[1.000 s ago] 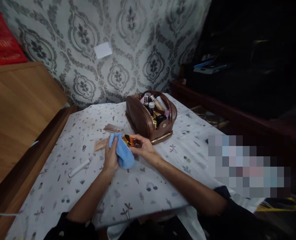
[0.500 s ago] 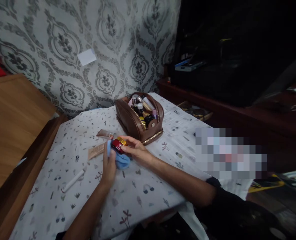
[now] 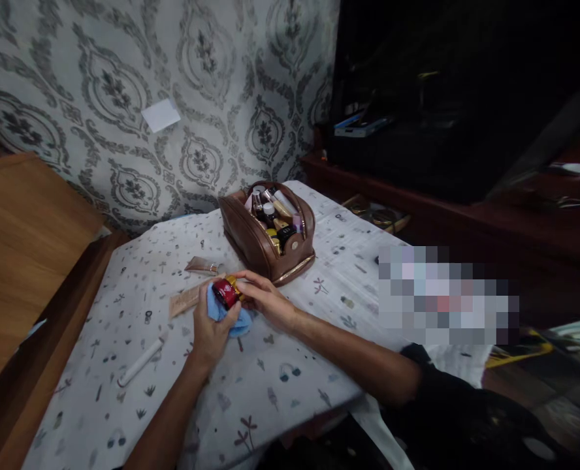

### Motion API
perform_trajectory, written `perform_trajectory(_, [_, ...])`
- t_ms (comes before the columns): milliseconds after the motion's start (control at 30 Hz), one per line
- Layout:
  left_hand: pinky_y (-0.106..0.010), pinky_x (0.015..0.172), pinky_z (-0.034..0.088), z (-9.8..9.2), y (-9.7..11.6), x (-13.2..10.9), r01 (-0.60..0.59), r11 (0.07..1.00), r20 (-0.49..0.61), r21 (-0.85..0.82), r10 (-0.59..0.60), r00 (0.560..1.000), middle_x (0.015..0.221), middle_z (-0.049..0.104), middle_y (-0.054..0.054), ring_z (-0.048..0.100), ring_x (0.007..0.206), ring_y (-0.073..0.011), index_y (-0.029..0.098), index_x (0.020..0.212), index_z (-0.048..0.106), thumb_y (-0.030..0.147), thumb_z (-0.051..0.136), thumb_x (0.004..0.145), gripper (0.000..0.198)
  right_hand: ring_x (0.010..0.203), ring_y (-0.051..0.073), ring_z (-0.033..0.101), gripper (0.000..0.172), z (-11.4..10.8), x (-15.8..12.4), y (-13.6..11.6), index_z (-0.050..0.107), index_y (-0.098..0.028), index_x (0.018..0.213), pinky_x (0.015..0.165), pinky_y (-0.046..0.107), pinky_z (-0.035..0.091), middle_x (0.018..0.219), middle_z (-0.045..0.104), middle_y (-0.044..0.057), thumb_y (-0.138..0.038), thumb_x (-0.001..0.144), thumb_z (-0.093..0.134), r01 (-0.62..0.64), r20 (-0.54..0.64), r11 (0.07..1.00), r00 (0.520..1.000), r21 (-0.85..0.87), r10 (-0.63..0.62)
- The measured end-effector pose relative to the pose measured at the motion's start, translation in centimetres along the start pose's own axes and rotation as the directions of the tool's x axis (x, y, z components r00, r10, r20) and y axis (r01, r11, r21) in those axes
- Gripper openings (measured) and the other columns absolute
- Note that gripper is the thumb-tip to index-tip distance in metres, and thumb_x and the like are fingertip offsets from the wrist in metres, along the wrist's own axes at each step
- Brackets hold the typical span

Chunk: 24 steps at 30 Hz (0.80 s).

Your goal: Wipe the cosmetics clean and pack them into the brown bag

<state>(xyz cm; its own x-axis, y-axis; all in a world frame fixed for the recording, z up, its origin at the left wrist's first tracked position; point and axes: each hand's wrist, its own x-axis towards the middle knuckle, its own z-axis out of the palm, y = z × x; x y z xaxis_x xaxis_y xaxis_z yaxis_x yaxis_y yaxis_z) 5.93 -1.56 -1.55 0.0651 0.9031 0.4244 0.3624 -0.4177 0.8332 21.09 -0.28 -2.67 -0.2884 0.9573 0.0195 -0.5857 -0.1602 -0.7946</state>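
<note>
Left hand (image 3: 210, 331) was closed around a blue cloth (image 3: 235, 322) pressed to a small red-and-gold jar (image 3: 225, 292). Right hand (image 3: 266, 302) pinched the jar's gold end, just above the tablecloth (image 3: 294, 372), near the open brown pouch (image 3: 251, 243). Wiping looked mid-course: the pouch was packed with bottles, and a white tube (image 3: 140, 361) and two flat sachets (image 3: 188, 300) lay out beside the hands.

The clothed table (image 3: 280, 385) bears a brown pouch (image 3: 251, 238) just beyond the grip. A tan tube (image 3: 202, 264), beige sachet (image 3: 185, 301) and white stick (image 3: 140, 361) lie leftward.
</note>
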Motion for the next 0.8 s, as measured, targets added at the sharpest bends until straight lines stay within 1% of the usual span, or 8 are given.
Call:
perform_trajectory(100, [-0.031, 0.087, 0.052, -0.1, -0.3, 0.0, 0.051, 0.997, 0.033, -0.057, -0.049, 0.998, 0.104, 0.067, -0.004, 0.066, 0.095, -0.0204, 0.020, 0.117, 0.053, 0.047, 0.071, 0.080, 0.048, 0.068, 0.009, 0.057, 0.058, -0.2, 0.1, 0.0, 0.069, -0.022, 0.106, 0.062, 0.020, 0.041, 0.082, 0.069, -0.002, -0.057, 0.063, 0.085, 0.007, 0.007, 0.997, 1.000, -0.071, -0.006])
perform_trajectory(200, [-0.033, 0.091, 0.052, 0.1, -0.8, -0.1, 0.044, 0.998, 0.060, -0.054, -0.041, 0.997, 0.111, 0.066, -0.006, 0.065, 0.101, -0.0216, 0.021, 0.122, 0.051, 0.048, 0.071, 0.080, 0.054, 0.061, 0.008, 0.053, 0.060, -0.1, 0.1, -0.2, 0.066, -0.020, 0.097, 0.057, 0.020, 0.036, 0.073, 0.066, -0.004, -0.063, 0.060, 0.084, 0.008, -0.034, 0.993, 0.999, -0.115, -0.013])
perform_trajectory(300, [-0.038, 0.099, 0.050, 0.1, -1.2, -0.1, -0.018, 0.999, 0.058, 0.044, 0.015, 0.998, 0.126, 0.062, -0.010, 0.062, 0.114, -0.0256, 0.023, 0.133, 0.045, 0.048, 0.078, 0.073, 0.072, 0.059, 0.008, 0.051, 0.063, 0.1, 0.0, -0.6, 0.059, -0.018, 0.082, 0.056, 0.021, 0.035, 0.070, 0.063, -0.004, -0.070, 0.056, 0.081, 0.015, -0.089, 0.992, 0.996, -0.128, -0.027])
perform_trajectory(367, [-0.041, 0.102, 0.048, 0.1, -1.2, -0.1, -0.061, 0.990, 0.048, 0.128, 0.056, 0.997, 0.130, 0.060, -0.011, 0.060, 0.119, -0.0279, 0.023, 0.134, 0.046, 0.047, 0.079, 0.072, 0.075, 0.062, 0.009, 0.053, 0.064, 0.3, -0.2, -0.8, 0.054, -0.018, 0.077, 0.059, 0.022, 0.036, 0.070, 0.063, -0.004, -0.072, 0.055, 0.080, 0.016, -0.090, 0.991, 0.996, -0.133, -0.028])
perform_trajectory(467, [-0.043, 0.103, 0.048, -0.1, -1.0, -0.1, -0.084, 0.982, 0.035, 0.171, 0.080, 0.996, 0.127, 0.062, -0.010, 0.061, 0.118, -0.0285, 0.023, 0.127, 0.052, 0.047, 0.076, 0.075, 0.063, 0.063, 0.010, 0.054, 0.066, 0.6, -0.4, -1.2, 0.053, -0.019, 0.080, 0.060, 0.023, 0.036, 0.069, 0.062, -0.005, -0.075, 0.056, 0.078, 0.028, -0.042, 0.986, 0.999, -0.166, -0.036])
perform_trajectory(567, [-0.040, 0.097, 0.051, -0.4, -0.3, 0.2, -0.052, 0.993, -0.018, 0.105, 0.054, 0.998, 0.121, 0.064, -0.009, 0.064, 0.111, -0.0270, 0.024, 0.124, 0.053, 0.050, 0.077, 0.074, 0.061, 0.064, 0.009, 0.053, 0.068, 0.8, -0.6, -2.0, 0.054, -0.019, 0.086, 0.062, 0.023, 0.037, 0.070, 0.061, -0.005, -0.074, 0.055, 0.079, 0.058, 0.058, 0.979, 0.997, -0.194, -0.047])
perform_trajectory(633, [-0.039, 0.097, 0.052, -0.6, 0.3, 0.6, -0.041, 0.998, -0.037, 0.055, 0.043, 0.998, 0.122, 0.063, -0.008, 0.064, 0.111, -0.0268, 0.024, 0.123, 0.053, 0.051, 0.078, 0.073, 0.062, 0.068, 0.010, 0.054, 0.068, 1.1, -0.7, -2.9, 0.056, -0.018, 0.089, 0.066, 0.024, 0.039, 0.073, 0.061, -0.005, -0.070, 0.053, 0.083, 0.095, 0.105, 0.974, 0.992, -0.206, -0.075])
perform_trajectory(800, [-0.036, 0.096, 0.054, -0.7, 2.9, 2.9, -0.040, 0.999, 0.064, 0.029, 0.038, 0.997, 0.128, 0.061, -0.010, 0.064, 0.115, -0.0275, 0.024, 0.129, 0.049, 0.051, 0.080, 0.071, 0.070, 0.076, 0.012, 0.056, 0.059, 1.6, -1.5, -6.7, 0.058, -0.018, 0.091, 0.072, 0.026, 0.044, 0.081, 0.062, -0.002, -0.063, 0.062, 0.082, 0.227, 0.136, 0.940, 0.971, -0.254, -0.197])
